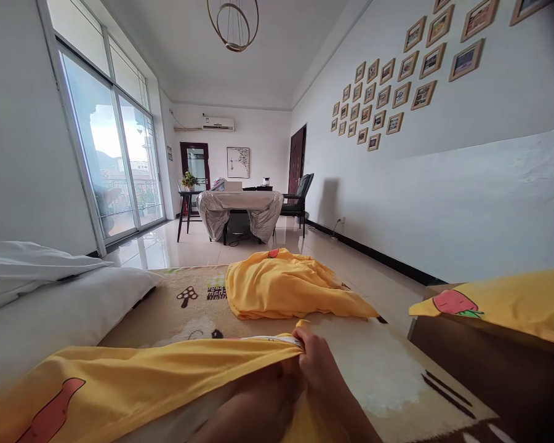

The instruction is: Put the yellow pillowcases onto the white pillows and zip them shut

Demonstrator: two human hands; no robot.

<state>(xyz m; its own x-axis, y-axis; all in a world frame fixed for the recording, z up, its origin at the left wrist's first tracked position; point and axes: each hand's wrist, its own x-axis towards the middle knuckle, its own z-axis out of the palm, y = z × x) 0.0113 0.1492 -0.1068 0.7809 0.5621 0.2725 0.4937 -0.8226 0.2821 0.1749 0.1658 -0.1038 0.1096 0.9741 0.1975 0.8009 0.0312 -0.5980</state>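
Note:
A yellow cloth cover (pixel 166 369) with red printed shapes stretches from the lower left to the middle. Its edge is pinched at the right end by my right hand (pixel 314 354), whose fingers are closed. Below that edge, my left hand (pixel 268 394) reaches toward the same spot; its fingers are hidden in shadow and behind the right hand. A strip of white, lightly marked fabric (pixel 274 339) shows along the top of the cover. Beyond my hands, another yellow cloth (pixel 281 286) lies bunched on a beige patterned rug (pixel 184 317).
White pillow-like bedding (pixel 115 295) lies at the left. At the right, yellow fabric with a red print (pixel 512 304) drapes over a brown box-like edge (pixel 436 326). Farther back stand a covered table (pixel 240 200), a black chair (pixel 298 200) and a tall stool (pixel 181 212).

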